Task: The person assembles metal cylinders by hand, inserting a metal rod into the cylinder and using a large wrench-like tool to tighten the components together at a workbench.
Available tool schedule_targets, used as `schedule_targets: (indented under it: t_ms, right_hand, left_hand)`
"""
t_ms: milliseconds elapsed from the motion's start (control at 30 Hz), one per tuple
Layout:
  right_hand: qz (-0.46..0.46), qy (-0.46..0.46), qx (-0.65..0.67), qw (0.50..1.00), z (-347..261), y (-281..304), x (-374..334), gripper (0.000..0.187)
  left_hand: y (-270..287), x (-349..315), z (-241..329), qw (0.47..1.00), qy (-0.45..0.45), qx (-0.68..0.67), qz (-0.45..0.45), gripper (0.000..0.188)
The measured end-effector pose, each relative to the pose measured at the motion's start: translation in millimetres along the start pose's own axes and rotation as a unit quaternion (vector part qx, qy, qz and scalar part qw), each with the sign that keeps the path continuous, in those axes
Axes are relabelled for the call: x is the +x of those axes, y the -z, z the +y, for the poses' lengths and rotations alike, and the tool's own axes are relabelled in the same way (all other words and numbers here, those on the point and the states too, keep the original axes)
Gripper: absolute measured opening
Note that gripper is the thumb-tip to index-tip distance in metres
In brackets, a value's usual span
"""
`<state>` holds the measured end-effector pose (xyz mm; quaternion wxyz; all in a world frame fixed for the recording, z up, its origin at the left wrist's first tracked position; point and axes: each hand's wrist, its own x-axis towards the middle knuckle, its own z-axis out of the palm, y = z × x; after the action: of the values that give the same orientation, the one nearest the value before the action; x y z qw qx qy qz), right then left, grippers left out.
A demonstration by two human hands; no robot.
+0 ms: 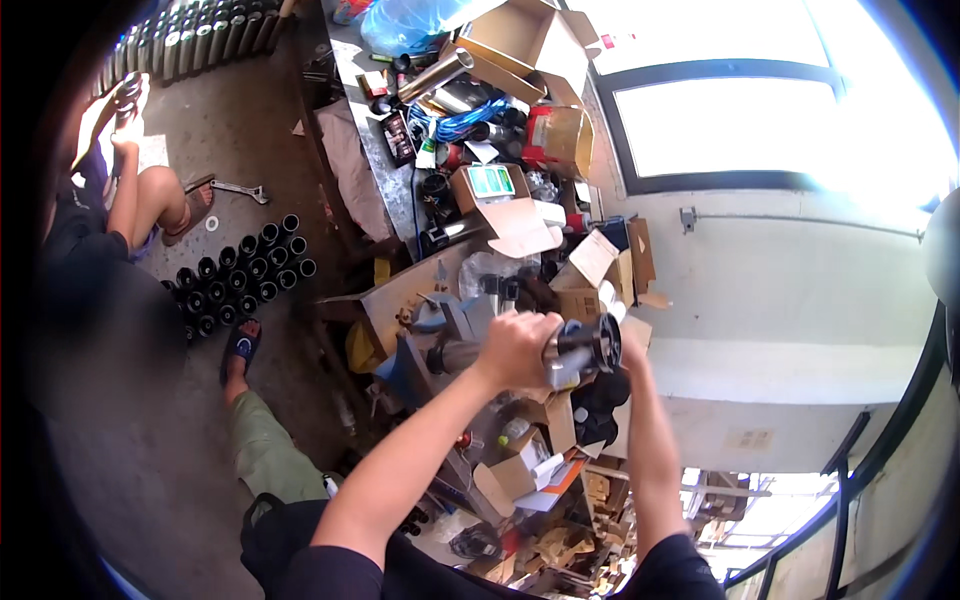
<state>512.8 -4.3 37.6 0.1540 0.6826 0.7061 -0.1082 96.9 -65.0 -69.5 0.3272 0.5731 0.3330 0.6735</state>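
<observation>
This is a workshop, and a busy one. A long worktop [375,150] runs under a bright window [730,120], heaped with open cardboard boxes [530,40], a coil of blue cable [465,120] and metal cylinders [435,75]. Down on the bare concrete floor [240,130], black tubes [245,275] stand in rows, a wrench [240,190] lies loose, and another person [110,210] sits working.

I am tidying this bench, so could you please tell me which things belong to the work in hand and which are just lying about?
In hand:
- left hand
- right hand
- shiny metal cylinder with black round end

Lying about:
- open brown cardboard boxes
- coiled blue cable
- black tubes standing on the floor
- silver spanner
</observation>
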Motion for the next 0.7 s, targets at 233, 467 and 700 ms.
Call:
schedule_targets:
  t_ms: [233,467,700]
  right_hand:
    - [0.073,-0.238,0.159,0.955,-322.9,-69.2,-338.5,0.101]
    - [0.273,0.465,-0.124,0.833,-374.2,39.7,-265.0,0.017]
    - [0.096,0.415,-0.205,0.881,-549.2,110.6,13.7,0.015]
  left_hand:
    - [-12.9,9.1,15.4,0.998,0.014,0.046,0.033,0.050]
    - [-10.9,7.7,8.5,0.993,0.033,0.090,0.069,0.057]
    - [-6.9,-9.4,-0.3,0.999,0.025,0.027,0.030,0.057]
